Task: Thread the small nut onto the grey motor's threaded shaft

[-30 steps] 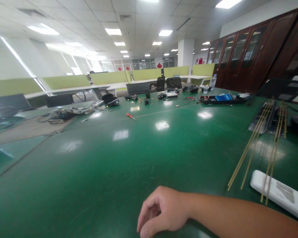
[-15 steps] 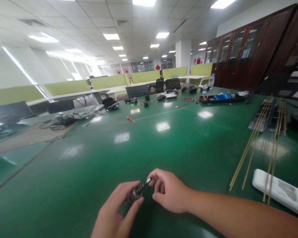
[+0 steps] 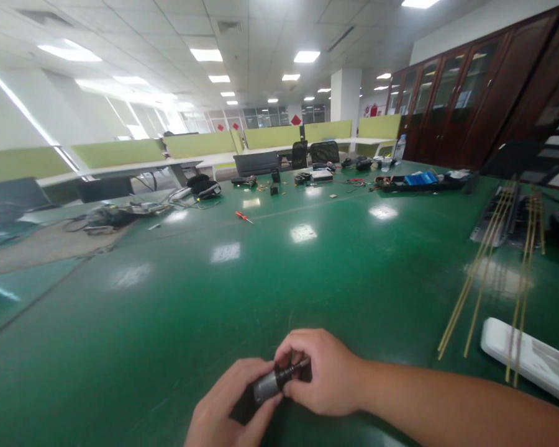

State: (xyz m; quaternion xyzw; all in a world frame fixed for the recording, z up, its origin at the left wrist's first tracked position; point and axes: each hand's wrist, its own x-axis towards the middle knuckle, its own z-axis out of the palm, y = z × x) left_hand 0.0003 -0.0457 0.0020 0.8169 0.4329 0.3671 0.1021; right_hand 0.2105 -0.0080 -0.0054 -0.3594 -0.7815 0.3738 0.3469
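Note:
Near the bottom centre, a small metal cylinder with a thin dark shaft is held above the green table. My left hand grips its thick body between thumb and fingers. From the right, my right hand closes its thumb and index finger around the front part, where the body meets the shaft. The shaft points right and slightly up into the curl of my right hand. My fingers partly cover the cylinder.
A red screwdriver lies mid-table. Thin yellow rods and a white device are at the right. Farther back are a black tray with blue items, a bottle, a black pouch and tangled cables.
My right thumb and fingers have moved from the shaft's tip down to the cylinder's front. The cylinder has shifted slightly right and down and lies flatter. The view has shifted a little.

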